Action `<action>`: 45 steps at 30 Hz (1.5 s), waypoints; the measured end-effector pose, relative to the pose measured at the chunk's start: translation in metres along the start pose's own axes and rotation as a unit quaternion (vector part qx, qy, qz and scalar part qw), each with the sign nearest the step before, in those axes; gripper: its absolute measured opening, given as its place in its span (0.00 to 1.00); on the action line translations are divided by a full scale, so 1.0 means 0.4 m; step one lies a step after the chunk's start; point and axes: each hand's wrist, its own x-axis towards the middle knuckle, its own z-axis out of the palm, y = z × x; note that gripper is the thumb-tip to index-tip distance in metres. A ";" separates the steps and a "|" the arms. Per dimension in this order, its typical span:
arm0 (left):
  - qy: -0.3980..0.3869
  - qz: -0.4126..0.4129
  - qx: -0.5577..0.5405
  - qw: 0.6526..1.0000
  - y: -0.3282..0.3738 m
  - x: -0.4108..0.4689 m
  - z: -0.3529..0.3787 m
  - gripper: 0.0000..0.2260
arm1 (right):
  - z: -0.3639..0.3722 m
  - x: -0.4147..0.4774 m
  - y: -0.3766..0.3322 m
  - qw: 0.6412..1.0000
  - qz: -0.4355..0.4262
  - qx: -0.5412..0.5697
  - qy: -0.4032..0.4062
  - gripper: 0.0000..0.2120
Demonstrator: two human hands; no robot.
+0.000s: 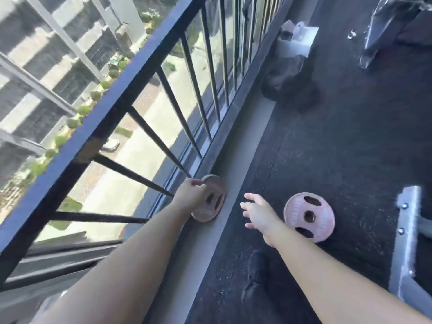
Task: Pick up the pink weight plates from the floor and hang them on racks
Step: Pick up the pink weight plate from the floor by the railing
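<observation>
One pink weight plate [211, 202] is gripped at its upper rim by the left hand [190, 195], tilted on the grey ledge [233, 146]. The right hand [257, 212] is spread, empty. A second plate [309, 216] lies flat just beyond it on the black floor [350, 136].

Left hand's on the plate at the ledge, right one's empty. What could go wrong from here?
1. The left hand pinches only the top edge of the leaning plate; such a narrow grip may slip and drop it on the ledge.
2. That plate sits right by the railing bars, so knuckles could knock them on the lift.
3. The right hand is open, beside the flat plate, not on it; the image is blurred, so it seems to be moving fast and may miss.
</observation>
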 end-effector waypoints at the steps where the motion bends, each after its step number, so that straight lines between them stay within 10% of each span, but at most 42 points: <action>1: 0.004 -0.003 0.005 1.000 -0.005 0.040 0.014 0.15 | 0.002 0.035 -0.005 1.000 0.003 0.000 -0.003 0.21; 30: 0.035 0.005 0.198 0.979 -0.577 1.033 0.354 0.27 | 0.270 0.860 0.469 0.994 0.021 0.091 0.049 0.19; 45: 0.051 -0.002 -0.091 0.994 -0.593 0.935 0.553 0.08 | 0.200 0.955 0.529 0.995 0.052 0.050 0.064 0.23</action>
